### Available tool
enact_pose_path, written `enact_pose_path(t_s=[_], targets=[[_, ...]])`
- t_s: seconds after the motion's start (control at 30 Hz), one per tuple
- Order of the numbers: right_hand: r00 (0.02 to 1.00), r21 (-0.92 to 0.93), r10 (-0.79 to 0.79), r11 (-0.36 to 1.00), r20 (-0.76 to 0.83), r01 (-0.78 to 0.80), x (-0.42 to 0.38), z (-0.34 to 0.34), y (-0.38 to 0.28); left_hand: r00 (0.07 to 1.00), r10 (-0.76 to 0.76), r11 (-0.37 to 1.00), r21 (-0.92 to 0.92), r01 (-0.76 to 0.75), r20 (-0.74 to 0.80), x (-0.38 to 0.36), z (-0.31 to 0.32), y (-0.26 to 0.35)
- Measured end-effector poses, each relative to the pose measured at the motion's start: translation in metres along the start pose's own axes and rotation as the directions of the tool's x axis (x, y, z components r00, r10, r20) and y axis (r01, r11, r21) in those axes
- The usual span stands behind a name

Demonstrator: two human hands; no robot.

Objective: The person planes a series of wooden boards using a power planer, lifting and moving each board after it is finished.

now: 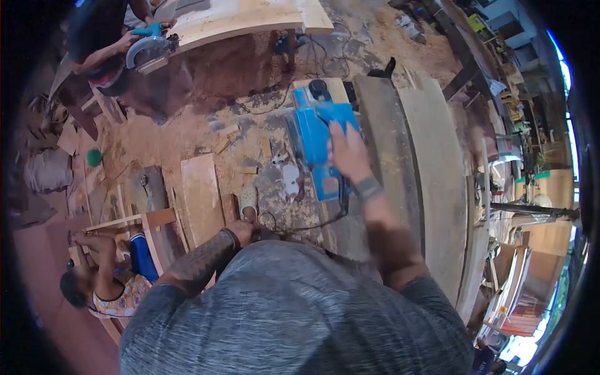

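Note:
My right hand (350, 150) is wrapped around the handle of a blue electric planer (314, 134). The planer lies over a plank, whose pale end (337, 92) shows beyond it. From the planer's near end a dark power cord (322, 224) curves back toward my waist. Close against my shirt, my left hand (245, 231) is closed at the cord, its fingers partly hidden. To the right of the planer lie a weathered grey-brown plank (390, 150) and a wider, paler board (437, 169).
A co-worker at upper left holds a circular saw (149, 49) at a workbench (244, 22). Another person (119, 281) sits at lower left among wood pieces. A white and brown animal (289, 178) lies on the sawdust-covered floor, near a loose board (201, 197) and wood offcuts.

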State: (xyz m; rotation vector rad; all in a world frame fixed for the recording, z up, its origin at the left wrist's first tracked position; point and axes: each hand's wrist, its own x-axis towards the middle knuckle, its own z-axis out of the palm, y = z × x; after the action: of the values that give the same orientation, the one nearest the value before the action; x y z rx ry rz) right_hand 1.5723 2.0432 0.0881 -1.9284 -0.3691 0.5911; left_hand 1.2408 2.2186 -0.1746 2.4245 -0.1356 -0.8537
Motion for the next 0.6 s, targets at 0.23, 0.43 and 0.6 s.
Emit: enact_pose_path(t_s=[0.23,0.43,0.6], targets=[[0.99,0.007,-0.144,0.99,0.006,0.144,0.136,0.027,-0.018,0.972,-0.121,0.991,0.03,0.129,-0.202,0.004,-0.118,-0.013],[0.991,0.011,-0.126,0.992,-0.038,0.126,0.128,0.022,-0.026,0.627,-0.057,0.998,-0.024,0.061,-0.777,0.025,-0.299,0.028],[1.0,0.03,-0.022,0.999,-0.02,0.023,-0.02,-0.017,0.036,0.593,0.127,0.992,0.103,-0.074,-0.795,0.108,-0.353,0.133]])
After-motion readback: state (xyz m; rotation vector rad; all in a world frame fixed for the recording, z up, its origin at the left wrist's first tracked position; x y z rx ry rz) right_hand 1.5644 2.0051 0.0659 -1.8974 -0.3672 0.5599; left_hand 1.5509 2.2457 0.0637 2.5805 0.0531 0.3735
